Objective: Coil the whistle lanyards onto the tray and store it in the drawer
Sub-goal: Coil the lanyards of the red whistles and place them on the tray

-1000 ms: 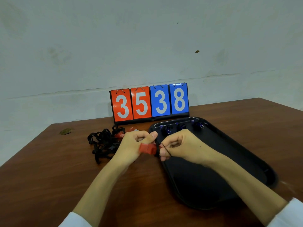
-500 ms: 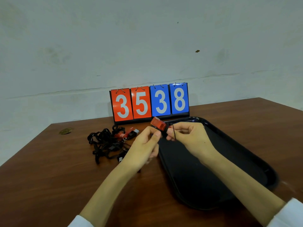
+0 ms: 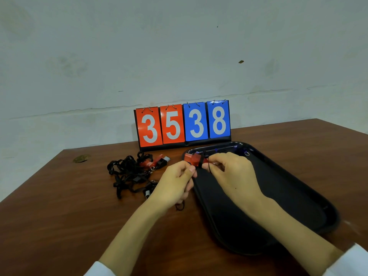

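A red whistle (image 3: 192,158) is held over the near-left corner of the black tray (image 3: 298,196). My right hand (image 3: 233,176) pinches the whistle and its black lanyard cord at the whistle's right end. My left hand (image 3: 175,184) is curled just below the whistle and grips the rest of the black lanyard, whose end hangs out under the palm. A tangled pile of black lanyards (image 3: 129,174) with more whistles lies on the table to the left. Small blue whistles (image 3: 239,151) sit at the tray's far end.
A flip scoreboard (image 3: 182,124) reading 35 and 38 stands behind the tray and the pile. A small brass-coloured disc (image 3: 80,158) lies near the table's far-left edge. The wooden table (image 3: 59,226) ends at a pale wall.
The red whistle rose from low between my hands to the tray's far-left corner, then tipped level. My left hand let go of the whistle and dropped lower onto the lanyard.
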### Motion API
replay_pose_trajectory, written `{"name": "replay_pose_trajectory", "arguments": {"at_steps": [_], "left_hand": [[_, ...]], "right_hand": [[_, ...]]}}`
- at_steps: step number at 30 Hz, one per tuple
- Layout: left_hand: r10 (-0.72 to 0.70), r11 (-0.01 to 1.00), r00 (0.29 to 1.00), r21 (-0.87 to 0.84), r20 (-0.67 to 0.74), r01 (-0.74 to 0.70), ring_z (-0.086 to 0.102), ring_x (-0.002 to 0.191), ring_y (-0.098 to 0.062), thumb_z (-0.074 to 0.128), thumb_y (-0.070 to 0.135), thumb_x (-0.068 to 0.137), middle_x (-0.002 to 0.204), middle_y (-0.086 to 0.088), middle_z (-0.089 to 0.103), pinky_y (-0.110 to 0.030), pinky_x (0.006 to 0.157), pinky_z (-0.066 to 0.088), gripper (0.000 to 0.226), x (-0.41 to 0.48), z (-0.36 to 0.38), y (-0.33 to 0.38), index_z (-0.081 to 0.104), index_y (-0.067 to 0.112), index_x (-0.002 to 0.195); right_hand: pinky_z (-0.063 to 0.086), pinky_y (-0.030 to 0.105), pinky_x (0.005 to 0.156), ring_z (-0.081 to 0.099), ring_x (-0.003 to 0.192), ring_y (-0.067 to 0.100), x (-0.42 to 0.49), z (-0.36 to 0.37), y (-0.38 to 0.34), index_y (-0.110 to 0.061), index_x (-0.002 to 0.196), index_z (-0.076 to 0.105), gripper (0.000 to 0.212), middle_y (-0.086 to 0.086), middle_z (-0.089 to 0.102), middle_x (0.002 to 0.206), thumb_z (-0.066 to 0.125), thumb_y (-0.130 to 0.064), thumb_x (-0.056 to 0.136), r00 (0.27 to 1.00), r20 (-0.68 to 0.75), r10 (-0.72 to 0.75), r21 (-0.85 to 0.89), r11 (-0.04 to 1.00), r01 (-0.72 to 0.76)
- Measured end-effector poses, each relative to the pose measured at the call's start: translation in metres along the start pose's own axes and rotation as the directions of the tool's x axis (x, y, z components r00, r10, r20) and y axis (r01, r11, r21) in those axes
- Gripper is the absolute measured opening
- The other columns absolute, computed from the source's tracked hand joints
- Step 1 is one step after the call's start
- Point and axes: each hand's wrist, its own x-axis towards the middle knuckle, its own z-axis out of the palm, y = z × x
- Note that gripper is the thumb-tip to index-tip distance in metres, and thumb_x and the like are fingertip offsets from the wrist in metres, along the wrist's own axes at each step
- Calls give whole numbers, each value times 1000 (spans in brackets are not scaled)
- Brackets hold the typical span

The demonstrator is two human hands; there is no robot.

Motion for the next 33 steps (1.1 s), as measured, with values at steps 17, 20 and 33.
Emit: {"name": "replay_pose_trajectory", "arguments": {"at_steps": [17,20,33], "left_hand": [[258,923,949,337,-181,-186,59,63,-10,70,33,79,64,-2,64,-23,63,47,24,0,-12,0,70,14,66],[135,971,985,210,-107,-110,46,40,-7,69,33,80,50,0,55,-18,42,37,30,0,-17,3,68,6,68],[-149,943,967,-265,205,202,22,36,-7,43,41,95,48,1,32,-21,38,13,44,-4,-13,4,53,10,65]], "right_hand": [[49,19,81,63,74,1,13,-11,14,-12,83,73,13,-6,68,71,67,-23,83,805,592,-35,253,956,-145],[50,18,82,64,74,-1,14,-14,13,-9,86,73,13,-7,68,71,64,-18,85,741,669,-52,351,902,-253],[51,17,71,63,69,8,17,-26,3,-21,77,69,17,-6,69,69,60,-10,86,798,597,-81,611,691,-387]]}}
